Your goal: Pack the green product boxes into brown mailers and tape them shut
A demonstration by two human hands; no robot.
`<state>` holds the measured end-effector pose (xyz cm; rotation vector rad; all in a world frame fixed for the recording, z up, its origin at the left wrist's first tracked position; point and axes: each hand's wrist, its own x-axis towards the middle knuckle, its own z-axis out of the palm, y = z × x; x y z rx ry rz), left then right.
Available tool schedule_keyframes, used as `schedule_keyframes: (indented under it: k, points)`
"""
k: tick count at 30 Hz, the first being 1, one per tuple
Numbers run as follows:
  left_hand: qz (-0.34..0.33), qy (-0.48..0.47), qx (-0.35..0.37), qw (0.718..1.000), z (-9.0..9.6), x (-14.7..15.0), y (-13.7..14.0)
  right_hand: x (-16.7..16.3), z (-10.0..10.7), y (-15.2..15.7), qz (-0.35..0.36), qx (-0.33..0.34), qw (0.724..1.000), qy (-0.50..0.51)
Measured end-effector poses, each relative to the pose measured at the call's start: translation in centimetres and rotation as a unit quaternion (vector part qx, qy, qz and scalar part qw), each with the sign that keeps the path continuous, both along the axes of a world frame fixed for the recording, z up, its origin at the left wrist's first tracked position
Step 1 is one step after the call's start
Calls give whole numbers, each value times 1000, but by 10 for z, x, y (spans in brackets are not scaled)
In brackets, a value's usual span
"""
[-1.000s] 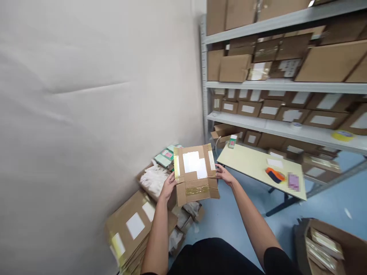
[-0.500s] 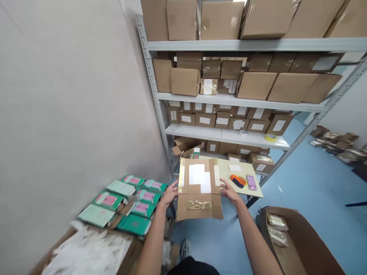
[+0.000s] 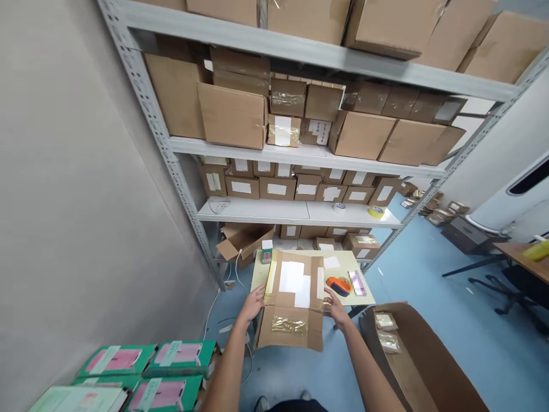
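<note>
Between my two hands I hold a flattened cardboard box [image 3: 285, 343] with white labels and a strip of shiny tape across its lower flap. My left hand [image 3: 254, 303] grips its left edge, and my right hand [image 3: 335, 308] grips the right edge; the fingertips are partly hidden beneath the cardboard. Under and behind its far part stands a small pale table [image 3: 343, 258]. On that table lie an orange and dark blue tape dispenser [image 3: 338, 286], a purple patterned item [image 3: 357, 284] and a small green box [image 3: 266, 255].
A metal shelf rack [image 3: 257, 150] full of cardboard boxes rises ahead. Green boxes with pink pictures [image 3: 114, 360] are stacked at lower left beside the wall. A large open carton [image 3: 429, 343] holding wrapped packages stands on the blue floor at right. Cables [image 3: 208, 320] trail at left.
My view has turned right and come nearer the rack. The flattened box, still in both hands, now overlaps more of the table. The green boxes have slid toward the lower left of view.
</note>
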<state>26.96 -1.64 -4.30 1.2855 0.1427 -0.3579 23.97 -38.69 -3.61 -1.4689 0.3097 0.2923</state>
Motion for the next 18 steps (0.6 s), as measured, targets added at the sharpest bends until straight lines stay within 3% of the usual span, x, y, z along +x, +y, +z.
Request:
schedule_keyframes:
  k: [6,13,18]
  points:
    - [14,18,81,996,-5,55,-39,47,-20,-30,-17,33,999,11]
    - [40,-11,204,978,18,103,-78,118,-33,-50,-34,39,999,18]
    - [112,-36,201,973,23,125,-96,148,-44,-53,-17,19,1000,5]
